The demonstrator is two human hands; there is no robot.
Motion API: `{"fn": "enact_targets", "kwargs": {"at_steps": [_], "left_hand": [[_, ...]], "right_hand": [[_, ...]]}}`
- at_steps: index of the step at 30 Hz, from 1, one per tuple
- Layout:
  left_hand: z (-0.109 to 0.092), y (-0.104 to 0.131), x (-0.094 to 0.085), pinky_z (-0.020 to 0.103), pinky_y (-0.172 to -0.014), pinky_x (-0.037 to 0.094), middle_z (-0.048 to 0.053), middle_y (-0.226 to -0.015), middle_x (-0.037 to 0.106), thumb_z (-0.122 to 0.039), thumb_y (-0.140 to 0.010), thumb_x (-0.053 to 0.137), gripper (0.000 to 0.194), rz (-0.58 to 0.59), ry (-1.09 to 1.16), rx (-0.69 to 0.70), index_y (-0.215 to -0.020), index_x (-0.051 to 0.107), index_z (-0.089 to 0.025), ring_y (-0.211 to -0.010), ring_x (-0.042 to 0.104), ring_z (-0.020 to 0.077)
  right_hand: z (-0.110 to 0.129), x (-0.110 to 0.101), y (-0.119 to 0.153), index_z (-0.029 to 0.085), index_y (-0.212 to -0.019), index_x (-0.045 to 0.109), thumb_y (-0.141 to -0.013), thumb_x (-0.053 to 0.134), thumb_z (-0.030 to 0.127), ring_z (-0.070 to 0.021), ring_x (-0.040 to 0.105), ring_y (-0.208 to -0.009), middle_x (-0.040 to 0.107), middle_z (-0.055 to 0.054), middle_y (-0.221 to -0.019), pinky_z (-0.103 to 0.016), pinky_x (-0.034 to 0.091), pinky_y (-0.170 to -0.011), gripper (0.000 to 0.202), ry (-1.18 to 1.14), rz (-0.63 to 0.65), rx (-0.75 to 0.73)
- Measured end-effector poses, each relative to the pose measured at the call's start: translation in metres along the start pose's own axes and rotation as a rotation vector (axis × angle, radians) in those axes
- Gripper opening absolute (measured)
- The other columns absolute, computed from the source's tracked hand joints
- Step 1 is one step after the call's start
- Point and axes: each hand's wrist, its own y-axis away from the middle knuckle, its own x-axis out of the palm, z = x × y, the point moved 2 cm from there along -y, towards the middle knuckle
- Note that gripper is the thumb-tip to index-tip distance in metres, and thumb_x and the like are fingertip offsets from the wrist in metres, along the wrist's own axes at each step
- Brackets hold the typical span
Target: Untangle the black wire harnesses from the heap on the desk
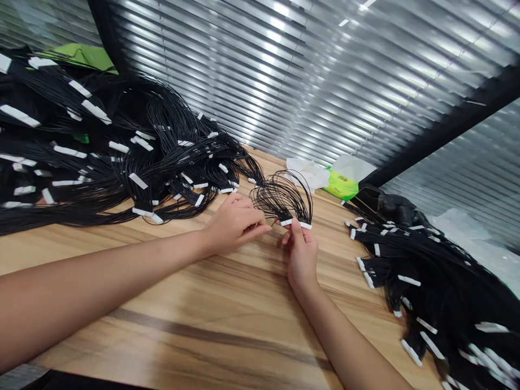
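A looped bundle of thin black cables (280,196) with a white connector strip (306,225) lies near the middle of the wooden table. My right hand (303,252) pinches the strip between thumb and fingers, below the loops. Just left of it, my left hand (238,223) is closed at the lower left side of the bundle, its thumb and fingers brought near each other. Whatever is between those fingertips, if anything, is too small to make out.
A big heap of black cables (162,146) with white connectors covers the left side. Another pile (439,271) lies at the right. Behind are a green-yellow packet (342,184), white plastic (309,173) and metallic blinds. The wooden table (203,319) reaches towards me.
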Motion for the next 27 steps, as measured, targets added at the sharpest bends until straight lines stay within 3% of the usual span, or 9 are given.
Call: {"fn": "enact_targets", "kwargs": {"at_steps": [4,10,13,15,18,21,24,27], "left_hand": [[-0.001,0.001,0.002,0.029,-0.078,0.034,-0.002,-0.061,0.060,-0.033,-0.096,0.043,0.035,0.006,0.113,0.097,-0.070,0.059,-0.017,-0.062,0.048,0.0122],[0.015,0.001,0.002,0.030,-0.082,0.032,-0.003,-0.073,0.064,-0.033,-0.096,0.041,0.030,-0.032,0.147,-0.332,-0.078,0.059,-0.018,-0.068,0.053,0.0116],[0.020,0.002,0.005,0.032,-0.090,0.033,-0.005,-0.072,0.063,-0.030,-0.094,0.044,0.016,-0.081,0.257,-0.483,-0.096,0.056,-0.020,-0.071,0.057,0.0114],[0.022,0.003,0.008,0.031,-0.087,0.039,-0.005,-0.070,0.062,-0.027,-0.091,0.045,0.018,-0.123,0.410,-0.549,-0.109,0.048,-0.021,-0.071,0.060,0.0115],[0.022,0.005,0.012,0.026,-0.072,0.044,-0.006,-0.064,0.058,-0.024,-0.091,0.043,0.030,-0.138,0.682,-0.572,-0.119,0.035,-0.020,-0.065,0.058,0.0114],[0.020,0.005,0.014,0.024,-0.064,0.045,-0.007,-0.062,0.054,-0.024,-0.090,0.045,0.040,-0.057,0.862,-0.563,-0.126,0.029,-0.021,-0.060,0.056,0.0107],[0.017,0.005,0.015,0.026,-0.066,0.048,-0.006,-0.066,0.054,-0.022,-0.088,0.046,0.046,0.008,0.962,-0.516,-0.129,0.026,-0.022,-0.063,0.058,0.0114],[0.015,0.003,0.015,0.031,-0.080,0.050,0.001,-0.083,0.061,-0.012,-0.081,0.041,0.053,-0.012,0.993,-0.448,-0.131,0.025,-0.021,-0.080,0.063,0.0134]], "right_hand": [[0.001,0.001,-0.006,0.017,-0.077,0.065,-0.071,0.073,0.041,-0.0061,0.040,-0.049,0.072,-0.001,-0.082,-0.021,0.034,-0.049,0.026,-0.273,-0.010,0.097],[0.002,0.006,-0.005,0.021,-0.072,0.060,-0.076,0.070,0.027,-0.0055,0.040,-0.046,0.069,0.006,-0.071,-0.022,0.041,-0.053,0.012,-0.619,0.087,0.334],[0.004,0.008,-0.001,0.023,-0.073,0.058,-0.077,0.070,0.025,-0.0063,0.042,-0.049,0.066,0.009,-0.070,-0.024,0.043,-0.058,0.013,-0.739,0.203,0.402],[0.007,0.009,0.004,0.024,-0.069,0.055,-0.076,0.072,0.028,-0.0077,0.044,-0.052,0.060,0.010,-0.064,-0.026,0.045,-0.062,0.019,-0.752,0.287,0.401],[0.013,0.010,0.010,0.024,-0.064,0.052,-0.075,0.073,0.034,-0.0102,0.043,-0.054,0.050,0.009,-0.057,-0.030,0.046,-0.067,0.026,-0.698,0.351,0.367],[0.016,0.010,0.014,0.025,-0.062,0.053,-0.076,0.071,0.035,-0.0114,0.041,-0.053,0.047,0.008,-0.054,-0.032,0.045,-0.067,0.025,-0.660,0.357,0.350],[0.018,0.008,0.015,0.027,-0.065,0.056,-0.078,0.068,0.038,-0.0127,0.040,-0.053,0.046,0.008,-0.051,-0.033,0.045,-0.068,0.022,-0.574,0.354,0.312],[0.021,0.006,0.012,0.028,-0.069,0.058,-0.078,0.068,0.041,-0.0130,0.039,-0.053,0.049,0.008,-0.052,-0.033,0.044,-0.068,0.019,-0.557,0.335,0.253]]}}
